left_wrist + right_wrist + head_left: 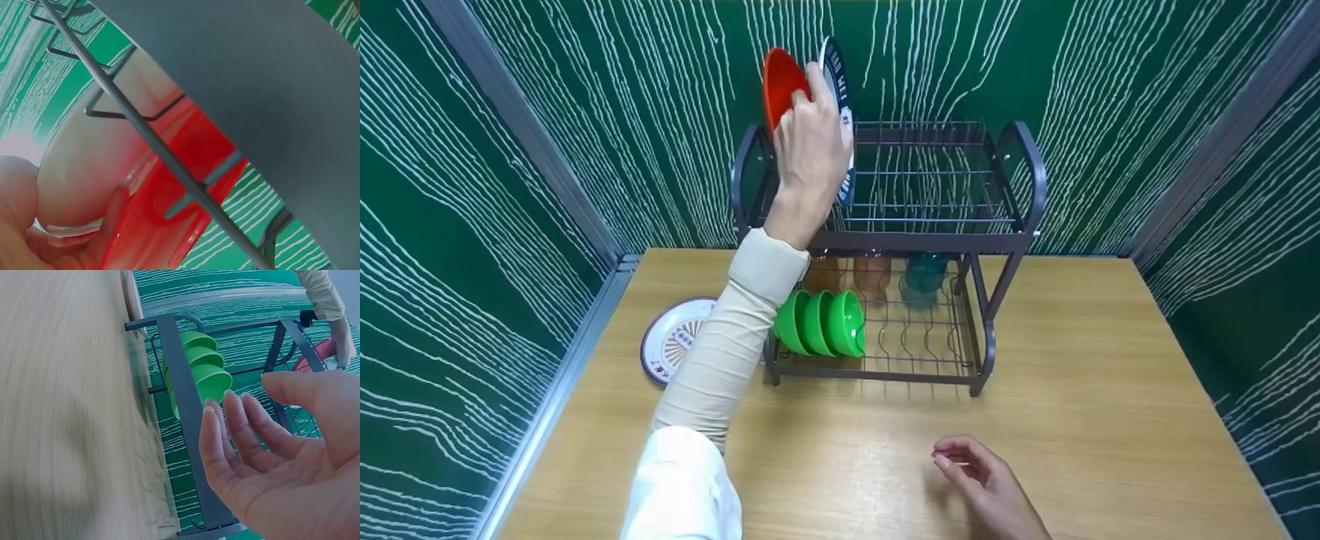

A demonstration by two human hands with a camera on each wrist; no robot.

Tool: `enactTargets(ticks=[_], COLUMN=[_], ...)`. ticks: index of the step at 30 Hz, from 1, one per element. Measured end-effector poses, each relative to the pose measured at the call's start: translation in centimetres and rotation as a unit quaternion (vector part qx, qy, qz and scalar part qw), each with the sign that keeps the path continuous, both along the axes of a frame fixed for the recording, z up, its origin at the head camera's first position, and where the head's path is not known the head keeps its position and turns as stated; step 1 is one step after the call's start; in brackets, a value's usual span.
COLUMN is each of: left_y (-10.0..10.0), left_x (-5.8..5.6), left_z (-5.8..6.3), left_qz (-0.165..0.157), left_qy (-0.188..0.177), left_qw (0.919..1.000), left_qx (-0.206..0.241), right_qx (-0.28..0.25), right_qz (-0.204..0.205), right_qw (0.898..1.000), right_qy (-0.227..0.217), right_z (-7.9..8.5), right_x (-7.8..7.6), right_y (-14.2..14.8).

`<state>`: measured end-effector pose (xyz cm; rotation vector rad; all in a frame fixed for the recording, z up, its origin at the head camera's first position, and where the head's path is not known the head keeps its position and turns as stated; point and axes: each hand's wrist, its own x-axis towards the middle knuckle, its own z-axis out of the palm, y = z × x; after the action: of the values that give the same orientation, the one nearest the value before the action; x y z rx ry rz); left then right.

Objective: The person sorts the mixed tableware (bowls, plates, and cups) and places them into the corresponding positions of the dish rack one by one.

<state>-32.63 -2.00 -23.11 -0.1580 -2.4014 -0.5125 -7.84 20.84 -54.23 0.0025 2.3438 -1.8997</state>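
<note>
At the upper left of the dish rack [934,241], my left hand [814,142] reaches in between two dishes standing on edge. Its fingers pinch a white plate with a dark blue outer side [840,75]. Just left of them stands a red plate [781,86], which the fingers overlap in the head view. From below, the left wrist view shows the red plate [180,180] behind the rack wires, with fingers [115,216] alongside it. Over the table in front of the rack, my right hand [990,480] hangs with fingers loosely bent, holding nothing.
Several green bowls [847,322] stand on edge on the rack's lower tier. Behind them are brownish glasses [872,274] and a teal glass [925,274]. A patterned white plate [667,337] lies on the table [1080,360], left of the rack. Green walls [1110,90] enclose the table.
</note>
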Motion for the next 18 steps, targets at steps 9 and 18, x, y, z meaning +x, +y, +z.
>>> enactTargets(ticks=[9,18], left_y=[-0.31,-0.98], left_x=[-0.35,-0.65], left_z=[0.09,0.15], left_qz=[0.080,0.093], left_qy=[0.059,0.066], left_qw=[0.9916,0.9905], left_qx=[-0.083,-0.077], right_qx=[0.011,0.016], right_qz=[0.003,0.002], right_qw=[1.000,1.000], right_qy=[-0.004,0.006], right_z=[-0.14,-0.46], right_x=[-0.04,-0.09], right_y=[0.02,0.05])
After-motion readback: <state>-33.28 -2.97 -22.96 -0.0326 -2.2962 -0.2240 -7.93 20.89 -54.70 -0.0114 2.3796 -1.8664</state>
